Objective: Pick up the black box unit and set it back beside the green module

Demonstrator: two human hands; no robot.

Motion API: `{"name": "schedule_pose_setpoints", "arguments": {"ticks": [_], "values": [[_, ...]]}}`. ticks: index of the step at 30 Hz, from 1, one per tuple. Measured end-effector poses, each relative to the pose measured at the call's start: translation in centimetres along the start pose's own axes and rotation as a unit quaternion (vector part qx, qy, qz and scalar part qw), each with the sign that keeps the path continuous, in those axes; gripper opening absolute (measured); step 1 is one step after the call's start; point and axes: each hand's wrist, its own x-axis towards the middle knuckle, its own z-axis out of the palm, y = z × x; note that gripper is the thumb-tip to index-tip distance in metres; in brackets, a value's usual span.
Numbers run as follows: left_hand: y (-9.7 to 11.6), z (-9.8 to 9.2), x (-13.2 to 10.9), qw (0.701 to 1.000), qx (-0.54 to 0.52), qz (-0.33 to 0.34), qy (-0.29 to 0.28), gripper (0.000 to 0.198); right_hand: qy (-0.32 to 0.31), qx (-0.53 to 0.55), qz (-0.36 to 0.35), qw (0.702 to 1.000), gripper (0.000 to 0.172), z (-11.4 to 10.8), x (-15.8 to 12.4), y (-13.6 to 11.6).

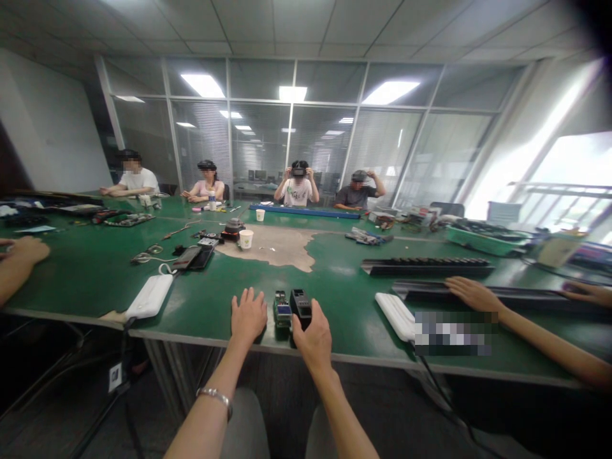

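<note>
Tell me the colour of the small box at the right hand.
The small rectangular box is black; head view.

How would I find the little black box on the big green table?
Go to the near edge of the green table, where the left hand lies flat. Just right of it the right hand holds the black box. Its neighbour is a green board with a blue patch; the box is plain black.

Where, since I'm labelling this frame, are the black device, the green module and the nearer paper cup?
black device (299,301): head view, top face.
green module (282,311): head view, blue middle part.
nearer paper cup (245,240): head view, side wall.
</note>
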Motion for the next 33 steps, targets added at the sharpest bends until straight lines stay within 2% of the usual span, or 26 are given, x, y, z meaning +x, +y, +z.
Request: {"name": "schedule_pose_setpoints", "arguments": {"ticks": [9,16,19,23,33], "values": [[0.0,-0.1,0.1,1.0,-0.006,-0.005,-0.011,0.046,-0.033,0.003,0.023,0.999,0.065,-0.9,-0.3,-0.1],[0.0,0.1,0.0,1.0,0.001,-0.002,0.0,0.045,-0.027,0.061,0.105,0.992,0.066,-2.5,1.8,-2.1],[0.0,0.0,0.0,1.0,0.001,-0.007,-0.006,0.045,-0.017,0.091,0.079,0.993,0.066,-3.0,2.6,-3.9],[0.1,0.0,0.0,1.0,-0.003,-0.004,-0.001,0.045,-0.04,0.087,0.046,0.994,0.061,-2.6,2.5,-5.8],[-0.1,-0.1,-0.1,1.0,-0.008,-0.001,-0.001,0.044,-0.093,-0.02,0.026,0.995,0.052,-1.9,1.5,-7.5]]}}
